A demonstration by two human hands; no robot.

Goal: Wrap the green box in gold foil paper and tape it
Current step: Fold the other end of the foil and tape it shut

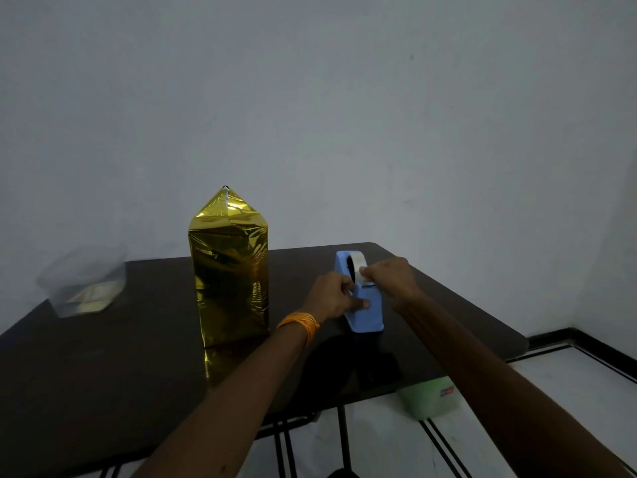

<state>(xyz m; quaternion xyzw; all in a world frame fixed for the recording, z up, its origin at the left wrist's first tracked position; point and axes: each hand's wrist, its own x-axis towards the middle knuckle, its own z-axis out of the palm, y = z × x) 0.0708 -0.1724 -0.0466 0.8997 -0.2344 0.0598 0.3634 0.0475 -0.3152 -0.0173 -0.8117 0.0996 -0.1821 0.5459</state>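
The box [229, 270] stands upright on the dark table [103, 374], fully covered in gold foil paper, with the top folded to a peak and a strip of tape at the tip. No green shows. To its right sits a blue tape dispenser [363, 312]. My left hand [331, 298] grips the dispenser's side, thumb pressed on its body. My right hand [387, 279] pinches the clear tape end [362, 272] at the roll.
A clear plastic container [82, 281] sits at the table's back left. A pale green bin [429, 396] stands on the white floor under the table's right front edge. A plain wall is behind the table.
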